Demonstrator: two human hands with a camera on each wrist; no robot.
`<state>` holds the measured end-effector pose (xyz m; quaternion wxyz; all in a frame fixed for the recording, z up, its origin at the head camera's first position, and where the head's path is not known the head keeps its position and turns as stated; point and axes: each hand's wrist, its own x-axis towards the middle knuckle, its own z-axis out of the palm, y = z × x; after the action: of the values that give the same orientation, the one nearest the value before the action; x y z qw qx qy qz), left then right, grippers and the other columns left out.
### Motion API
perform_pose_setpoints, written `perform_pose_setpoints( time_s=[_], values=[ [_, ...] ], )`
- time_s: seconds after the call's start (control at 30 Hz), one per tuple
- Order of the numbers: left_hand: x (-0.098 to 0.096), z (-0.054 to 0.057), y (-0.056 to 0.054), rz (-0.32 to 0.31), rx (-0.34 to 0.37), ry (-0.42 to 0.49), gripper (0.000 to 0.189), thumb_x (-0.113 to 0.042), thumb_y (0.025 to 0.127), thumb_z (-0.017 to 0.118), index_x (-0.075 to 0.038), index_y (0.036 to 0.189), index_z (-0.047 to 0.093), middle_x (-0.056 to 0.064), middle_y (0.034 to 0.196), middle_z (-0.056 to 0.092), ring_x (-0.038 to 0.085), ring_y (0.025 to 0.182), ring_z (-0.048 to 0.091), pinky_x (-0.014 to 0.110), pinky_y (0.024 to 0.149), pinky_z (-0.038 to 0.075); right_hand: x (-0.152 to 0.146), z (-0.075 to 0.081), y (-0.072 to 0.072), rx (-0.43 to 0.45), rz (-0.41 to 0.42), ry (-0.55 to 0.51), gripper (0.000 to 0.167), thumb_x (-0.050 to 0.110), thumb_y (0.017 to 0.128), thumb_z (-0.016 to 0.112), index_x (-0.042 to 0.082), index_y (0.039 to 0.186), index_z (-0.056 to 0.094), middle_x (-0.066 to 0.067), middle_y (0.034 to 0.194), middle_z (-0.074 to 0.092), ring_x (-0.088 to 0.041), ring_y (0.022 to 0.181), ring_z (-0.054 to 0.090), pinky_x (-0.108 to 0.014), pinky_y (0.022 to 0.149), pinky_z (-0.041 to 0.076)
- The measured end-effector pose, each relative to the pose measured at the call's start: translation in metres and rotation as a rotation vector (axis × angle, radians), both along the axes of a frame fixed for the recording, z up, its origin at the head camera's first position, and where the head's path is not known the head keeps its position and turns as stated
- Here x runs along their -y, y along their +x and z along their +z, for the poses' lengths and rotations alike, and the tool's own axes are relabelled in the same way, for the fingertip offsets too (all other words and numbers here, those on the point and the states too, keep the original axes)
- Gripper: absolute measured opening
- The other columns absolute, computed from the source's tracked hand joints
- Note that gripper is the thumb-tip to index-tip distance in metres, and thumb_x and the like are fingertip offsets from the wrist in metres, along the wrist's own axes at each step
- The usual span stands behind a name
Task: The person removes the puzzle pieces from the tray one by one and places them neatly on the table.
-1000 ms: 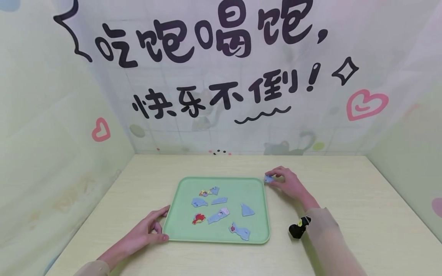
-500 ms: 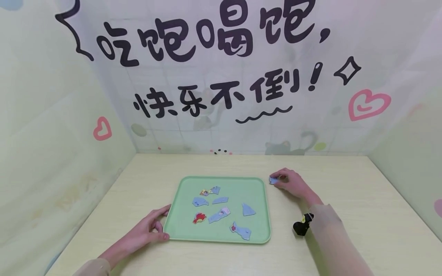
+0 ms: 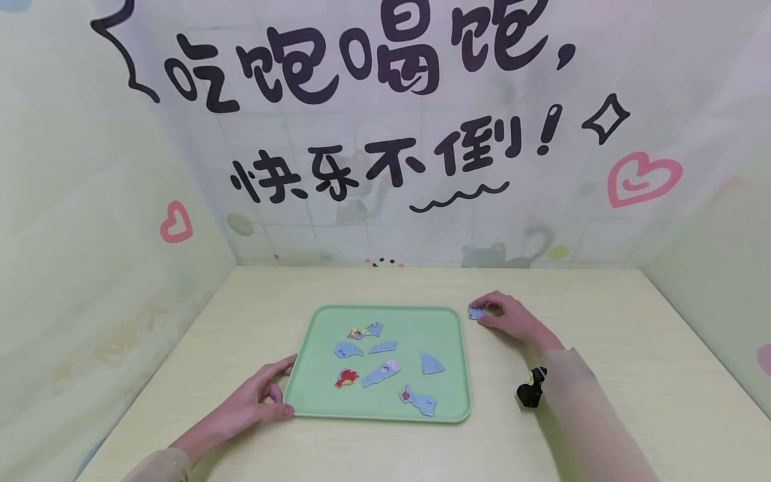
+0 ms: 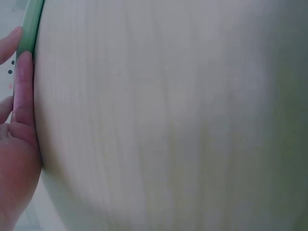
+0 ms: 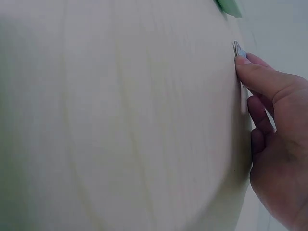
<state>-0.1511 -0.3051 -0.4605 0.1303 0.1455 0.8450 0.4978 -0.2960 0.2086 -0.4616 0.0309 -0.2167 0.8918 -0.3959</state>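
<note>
A light green tray [image 3: 313,405] lies on the table with several flat, irregular puzzle pieces on it, mostly blue. Among these are a red and yellow piece [image 3: 346,378] and a blue triangular piece [image 3: 432,363]. My left hand [image 3: 260,396] rests at the tray's left side, thumb at the near corner, index finger farther up the rim. Just outside the tray's far right corner, my right hand [image 3: 507,316] pinches a small blue puzzle piece [image 3: 476,312] between thumb and fingers. In the right wrist view the piece [image 5: 239,49] appears edge-on, close to the tabletop.
A small black object [image 3: 531,388] with a yellow spot is beside the right forearm; its kind is unclear. Pale wood table [image 3: 650,375] extends right of that arm. A printed fabric backdrop [image 3: 385,227] stands along the table's back and sides.
My right hand has moved slightly right with the blue puzzle piece, away from the tray's corner, then stayed nearly still. The left hand and tray have kept their places.
</note>
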Motion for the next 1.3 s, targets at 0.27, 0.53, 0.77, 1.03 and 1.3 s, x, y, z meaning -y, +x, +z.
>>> perform_pose_setpoints(
  time_s=[0.27,0.53,0.77,1.03,1.3],
  values=[
    [0.002,0.000,-0.001,-0.018,-0.009,0.012,0.094,-0.014,0.083,0.077,0.002,0.156,0.019,0.025,0.142,0.036,0.006,0.078,0.059,0.017,0.085,0.040,-0.003,-0.004,-0.004,0.028,0.019,-0.007,0.031,0.015,0.094,0.067,0.008,0.124,0.066,-0.016,0.128,0.060,-0.029,0.113,0.053,-0.047,0.103,0.040],
    [0.001,0.002,0.000,-0.022,-0.013,0.019,0.094,-0.014,0.083,0.076,0.002,0.155,0.019,0.026,0.142,0.036,0.006,0.078,0.059,0.017,0.085,0.041,-0.006,-0.002,-0.006,0.064,0.067,-0.018,0.030,0.017,0.094,0.067,0.008,0.122,0.066,-0.016,0.128,0.059,-0.028,0.113,0.052,-0.047,0.103,0.038],
    [0.000,0.000,0.001,-0.025,-0.004,0.038,0.095,-0.013,0.082,0.076,0.003,0.155,0.018,0.028,0.144,0.035,0.007,0.079,0.059,0.019,0.083,0.043,-0.011,-0.001,-0.004,0.073,0.089,0.005,0.030,0.019,0.092,0.069,0.008,0.120,0.067,-0.015,0.125,0.060,-0.029,0.115,0.052,-0.049,0.105,0.038],
    [0.001,-0.001,0.000,-0.026,-0.010,0.028,0.094,-0.014,0.082,0.076,0.003,0.155,0.019,0.027,0.143,0.036,0.007,0.079,0.060,0.018,0.086,0.042,-0.013,-0.001,-0.004,0.072,0.099,0.011,0.031,0.020,0.091,0.070,0.008,0.120,0.067,-0.013,0.124,0.061,-0.027,0.114,0.052,-0.050,0.106,0.036],
    [0.001,0.000,0.001,-0.029,-0.011,0.030,0.094,-0.014,0.083,0.076,0.003,0.155,0.019,0.026,0.142,0.035,0.006,0.078,0.060,0.017,0.085,0.042,-0.012,-0.002,-0.005,0.080,0.088,0.013,0.031,0.020,0.091,0.071,0.009,0.120,0.067,-0.013,0.124,0.061,-0.026,0.113,0.052,-0.049,0.106,0.036]
  ],
)
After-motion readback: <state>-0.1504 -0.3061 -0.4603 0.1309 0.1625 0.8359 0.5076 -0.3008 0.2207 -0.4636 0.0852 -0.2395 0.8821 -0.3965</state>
